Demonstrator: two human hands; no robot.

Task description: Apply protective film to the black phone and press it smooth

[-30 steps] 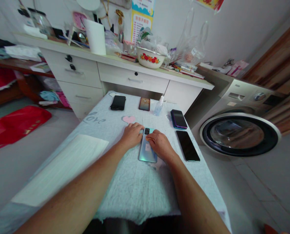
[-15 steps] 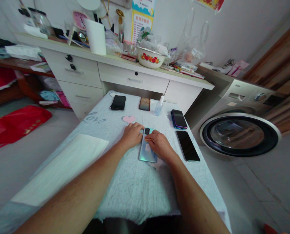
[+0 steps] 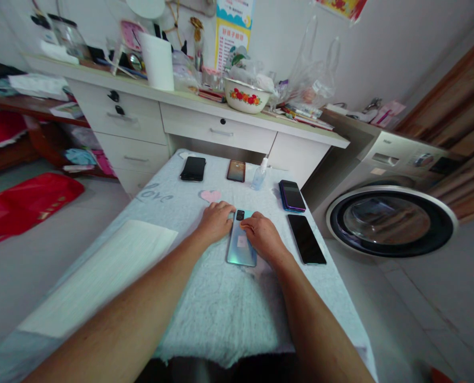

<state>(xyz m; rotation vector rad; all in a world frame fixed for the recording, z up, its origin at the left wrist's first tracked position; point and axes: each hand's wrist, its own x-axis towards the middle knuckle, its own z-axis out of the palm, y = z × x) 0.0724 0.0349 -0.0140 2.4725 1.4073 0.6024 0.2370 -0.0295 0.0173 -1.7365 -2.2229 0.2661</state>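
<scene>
A silver-blue phone (image 3: 241, 250) lies back up on the cloth-covered table (image 3: 213, 314), its camera block at the far end. My left hand (image 3: 216, 221) rests at its upper left edge, fingers together and curled against the side. Over the phone's upper right part lies my right hand (image 3: 260, 232), its fingers pinched on the back; what they hold, if anything, is too small to name. A black phone (image 3: 306, 239) is to the right, with stacked phones (image 3: 292, 196) beyond it.
A spray bottle (image 3: 259, 174), a brown phone (image 3: 236, 171) and a black phone (image 3: 193, 168) stand or lie at the far side. White paper (image 3: 101, 279) covers the left. Behind are a desk (image 3: 197, 114) and a washing machine (image 3: 388, 159).
My right hand's fingertips have shifted slightly to the right on the phone's back. My left hand and the phone have hardly moved.
</scene>
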